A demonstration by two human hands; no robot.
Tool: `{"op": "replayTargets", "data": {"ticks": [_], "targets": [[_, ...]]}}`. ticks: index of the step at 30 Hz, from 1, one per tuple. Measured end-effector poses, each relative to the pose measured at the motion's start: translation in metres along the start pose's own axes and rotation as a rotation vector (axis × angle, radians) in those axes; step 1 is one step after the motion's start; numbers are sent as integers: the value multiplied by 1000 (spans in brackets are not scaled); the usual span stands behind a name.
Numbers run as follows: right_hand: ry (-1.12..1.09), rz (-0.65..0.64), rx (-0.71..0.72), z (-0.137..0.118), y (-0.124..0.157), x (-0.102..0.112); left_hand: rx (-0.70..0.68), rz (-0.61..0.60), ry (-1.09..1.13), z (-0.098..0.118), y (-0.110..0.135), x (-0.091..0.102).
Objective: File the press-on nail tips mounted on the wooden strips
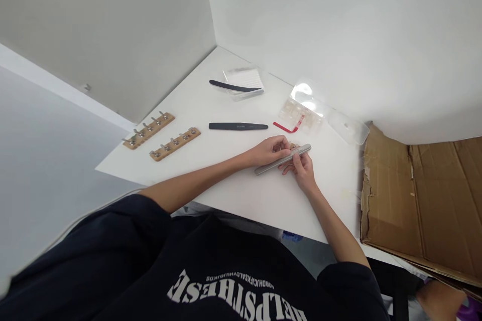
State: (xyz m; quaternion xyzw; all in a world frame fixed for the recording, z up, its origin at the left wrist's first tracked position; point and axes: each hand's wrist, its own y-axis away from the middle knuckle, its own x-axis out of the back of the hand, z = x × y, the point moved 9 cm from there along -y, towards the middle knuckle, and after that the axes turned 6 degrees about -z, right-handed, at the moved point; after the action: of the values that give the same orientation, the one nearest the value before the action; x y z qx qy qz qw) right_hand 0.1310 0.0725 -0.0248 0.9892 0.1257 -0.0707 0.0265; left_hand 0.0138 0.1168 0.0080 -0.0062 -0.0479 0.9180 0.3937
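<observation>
A grey nail file lies slantwise across my two hands, low over the white table. My left hand is closed, its thumb and fingers pressed against the file's upper edge. From the near side, my right hand also grips it, with the thumb on the file and the other fingers curled beneath. Just behind the fingers shows a small tan object, mostly hidden, whose kind I cannot make out. Farther back lies a straight black nail file.
Two wooden strips with metal clips, the far strip and the near strip, lie at left. A curved black file rests on a clear box of white sticks. A clear case with a red strip stands behind; cardboard borders the right.
</observation>
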Motion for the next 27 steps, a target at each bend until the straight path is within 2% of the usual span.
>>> {"op": "replayTargets", "data": {"ticks": [5, 8, 11, 19, 23, 27], "targets": [[-26, -17, 21, -2, 0, -1, 59, -90, 60, -3, 0, -2], [-32, -31, 24, -4, 0, -3, 131, -163, 45, -7, 0, -4], [-32, -35, 23, -4, 1, -3, 144, -227, 17, -5, 1, -6], [-3, -26, 28, -2, 0, -1, 207, -264, -139, -10, 5, -5], [0, -29, 34, -3, 1, -2, 202, -284, -156, -7, 6, -7], [-47, -8, 41, -4, 1, -1, 126, -413, -108, 4, 7, -18]]}}
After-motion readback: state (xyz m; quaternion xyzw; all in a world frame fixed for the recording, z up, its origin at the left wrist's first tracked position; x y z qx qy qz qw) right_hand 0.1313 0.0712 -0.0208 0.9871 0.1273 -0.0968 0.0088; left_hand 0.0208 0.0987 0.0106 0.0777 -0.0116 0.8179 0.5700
